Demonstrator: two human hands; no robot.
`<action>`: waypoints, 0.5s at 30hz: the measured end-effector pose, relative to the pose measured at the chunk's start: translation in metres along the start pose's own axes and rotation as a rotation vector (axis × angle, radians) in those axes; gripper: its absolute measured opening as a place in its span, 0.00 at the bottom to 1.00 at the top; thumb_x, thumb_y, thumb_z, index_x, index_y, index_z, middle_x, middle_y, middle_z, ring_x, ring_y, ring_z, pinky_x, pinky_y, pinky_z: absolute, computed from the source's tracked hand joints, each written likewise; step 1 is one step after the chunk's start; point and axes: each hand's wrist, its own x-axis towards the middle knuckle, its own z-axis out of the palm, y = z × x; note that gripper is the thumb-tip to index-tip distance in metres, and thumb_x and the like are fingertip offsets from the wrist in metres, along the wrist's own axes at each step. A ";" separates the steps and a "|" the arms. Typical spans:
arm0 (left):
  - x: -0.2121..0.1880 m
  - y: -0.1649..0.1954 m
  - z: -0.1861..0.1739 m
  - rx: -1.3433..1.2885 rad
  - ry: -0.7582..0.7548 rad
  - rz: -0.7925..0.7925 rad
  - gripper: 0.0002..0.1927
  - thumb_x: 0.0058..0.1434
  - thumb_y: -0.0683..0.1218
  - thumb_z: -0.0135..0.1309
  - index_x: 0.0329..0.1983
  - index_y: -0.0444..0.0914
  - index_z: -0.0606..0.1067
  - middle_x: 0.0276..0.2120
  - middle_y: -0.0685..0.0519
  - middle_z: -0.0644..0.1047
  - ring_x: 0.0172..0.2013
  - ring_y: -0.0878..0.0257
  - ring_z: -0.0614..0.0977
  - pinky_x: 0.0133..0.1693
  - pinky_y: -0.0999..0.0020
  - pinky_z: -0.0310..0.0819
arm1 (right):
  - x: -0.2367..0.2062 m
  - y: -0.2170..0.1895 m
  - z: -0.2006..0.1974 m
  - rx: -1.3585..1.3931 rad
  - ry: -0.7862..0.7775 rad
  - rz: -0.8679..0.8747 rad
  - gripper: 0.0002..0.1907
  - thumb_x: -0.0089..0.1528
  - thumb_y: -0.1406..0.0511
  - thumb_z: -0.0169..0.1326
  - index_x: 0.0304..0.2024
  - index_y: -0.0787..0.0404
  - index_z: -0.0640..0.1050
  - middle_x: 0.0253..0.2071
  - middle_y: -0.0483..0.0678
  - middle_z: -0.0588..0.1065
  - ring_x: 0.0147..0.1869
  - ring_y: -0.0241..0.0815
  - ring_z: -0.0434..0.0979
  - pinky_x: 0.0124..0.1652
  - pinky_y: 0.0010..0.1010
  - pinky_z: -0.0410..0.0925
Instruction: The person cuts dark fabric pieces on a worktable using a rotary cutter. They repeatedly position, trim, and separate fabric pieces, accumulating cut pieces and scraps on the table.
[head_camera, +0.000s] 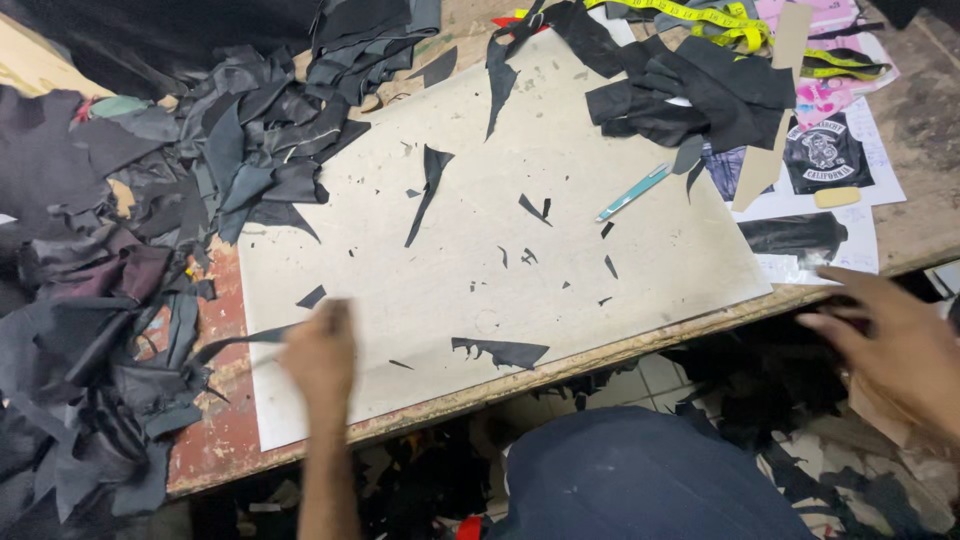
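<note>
Worn wooden table (215, 440) carries a pale cutting board (520, 260) strewn with black offcuts. Left hand (322, 355) blurred, palm down on the board's near-left edge, fingers closed on a thin black strip (240, 341) trailing leftward. Right hand (890, 345) off the table's right edge, fingers spread, holding nothing.

Head camera, steeply down, close overhead

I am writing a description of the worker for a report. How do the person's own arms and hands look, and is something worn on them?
Both are bare. The left hand and its forearm show no sleeve, glove, watch or ring, though motion blurs them. The right hand is also ungloved, and no sleeve reaches its wrist in view. No markings or jewellery can be made out.
</note>
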 end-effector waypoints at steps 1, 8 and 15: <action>-0.018 0.052 0.012 -0.095 -0.148 0.125 0.11 0.66 0.51 0.54 0.42 0.43 0.83 0.19 0.47 0.80 0.16 0.55 0.81 0.21 0.59 0.72 | 0.003 -0.016 0.005 0.117 0.017 -0.101 0.41 0.53 0.50 0.64 0.68 0.45 0.68 0.61 0.52 0.74 0.62 0.49 0.75 0.58 0.43 0.71; -0.109 0.190 -0.036 -0.605 -0.476 0.440 0.10 0.67 0.46 0.57 0.40 0.36 0.84 0.18 0.48 0.79 0.15 0.64 0.79 0.18 0.65 0.71 | -0.008 -0.107 0.102 0.487 -0.255 -0.841 0.32 0.57 0.59 0.64 0.62 0.60 0.73 0.58 0.52 0.77 0.62 0.50 0.76 0.57 0.40 0.71; -0.040 0.085 0.008 -0.731 -0.192 -0.176 0.14 0.64 0.48 0.60 0.43 0.33 0.84 0.19 0.46 0.81 0.19 0.69 0.73 0.22 0.68 0.62 | 0.018 -0.066 0.112 0.449 -0.882 -0.307 0.14 0.61 0.61 0.61 0.47 0.60 0.85 0.36 0.47 0.86 0.38 0.38 0.83 0.40 0.31 0.76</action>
